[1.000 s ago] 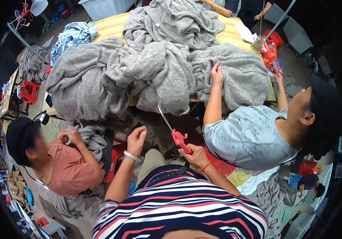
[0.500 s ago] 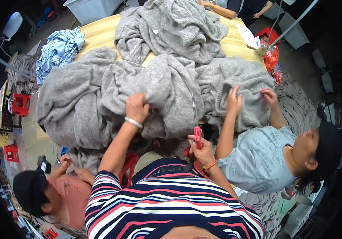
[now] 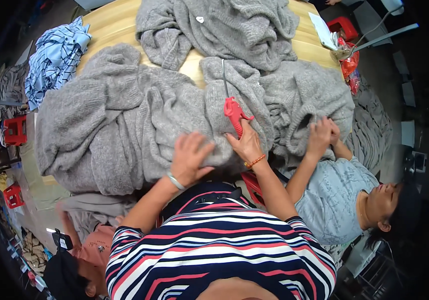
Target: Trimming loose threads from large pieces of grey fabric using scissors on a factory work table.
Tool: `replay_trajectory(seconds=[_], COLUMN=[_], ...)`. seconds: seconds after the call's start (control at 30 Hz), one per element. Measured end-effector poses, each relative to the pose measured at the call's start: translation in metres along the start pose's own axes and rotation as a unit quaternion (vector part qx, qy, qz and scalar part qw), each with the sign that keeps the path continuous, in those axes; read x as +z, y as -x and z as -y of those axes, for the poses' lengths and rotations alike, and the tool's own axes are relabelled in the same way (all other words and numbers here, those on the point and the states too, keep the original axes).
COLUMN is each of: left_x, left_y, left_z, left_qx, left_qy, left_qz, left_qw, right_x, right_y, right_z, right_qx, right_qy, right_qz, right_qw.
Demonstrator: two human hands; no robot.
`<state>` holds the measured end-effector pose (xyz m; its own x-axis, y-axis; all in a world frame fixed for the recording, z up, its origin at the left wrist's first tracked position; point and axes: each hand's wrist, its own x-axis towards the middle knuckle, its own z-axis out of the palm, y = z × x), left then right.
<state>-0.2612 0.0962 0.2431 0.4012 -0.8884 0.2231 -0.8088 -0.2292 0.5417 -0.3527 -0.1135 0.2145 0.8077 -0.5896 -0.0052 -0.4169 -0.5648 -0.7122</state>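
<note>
A red air blow gun point(image 3: 235, 116) with a long thin metal nozzle is in my right hand point(image 3: 247, 145), its tip pointing away from me across the grey knit. My left hand point(image 3: 190, 157) lies open, fingers spread and slightly blurred, on the near side of a grey knitted garment point(image 3: 172, 112). This knit covers the near part of the table in thick folds, and single pieces are hard to tell apart. Between my hands, the fabric hangs over the table's near edge. I wear a pale bangle on my left wrist and a beaded bracelet on my right.
More grey knitwear point(image 3: 229, 32) is heaped farther back on the wooden table point(image 3: 112, 22). Blue patterned cloth point(image 3: 57, 60) sits at the far left corner. On my right a co-worker point(image 3: 334, 200) handles grey knit; another person point(image 3: 92, 255) is at lower left. Red stools point(image 3: 14, 131) stand beyond.
My left hand has let go of the bunched knit and come nearer to me, opening flat. My right hand has moved forward with the blow gun, over the fabric.
</note>
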Motion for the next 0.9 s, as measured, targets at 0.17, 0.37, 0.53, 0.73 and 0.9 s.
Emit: replay_trajectory(seconds=[0.17, 0.37, 0.53, 0.73, 0.9], left_x=[-0.014, -0.044, -0.133, -0.080, -0.031], left_y=[0.030, 0.031, -0.029, -0.054, 0.011], left_z=[0.054, 0.098, 0.071, 0.140, 0.126], left_qx=[-0.132, -0.282, -0.194, -0.213, -0.329], left_qy=[-0.186, 0.290, 0.413, 0.100, 0.003], left_qz=[0.050, -0.137, -0.168, -0.253, -0.137], left_qw=[0.972, 0.904, 0.874, 0.939, 0.934], right_x=[-0.024, -0.106, -0.153, -0.124, -0.105], right_y=[-0.014, -0.038, -0.033, -0.056, -0.035], right_z=[0.000, 0.025, 0.059, 0.009, -0.044], right_qx=[0.065, 0.040, 0.088, 0.106, 0.125], right_qy=[-0.127, -0.304, -0.209, -0.313, -0.270], right_qz=[0.114, -0.021, -0.099, -0.108, -0.090], right_qw=[0.983, 0.952, 0.969, 0.938, 0.950])
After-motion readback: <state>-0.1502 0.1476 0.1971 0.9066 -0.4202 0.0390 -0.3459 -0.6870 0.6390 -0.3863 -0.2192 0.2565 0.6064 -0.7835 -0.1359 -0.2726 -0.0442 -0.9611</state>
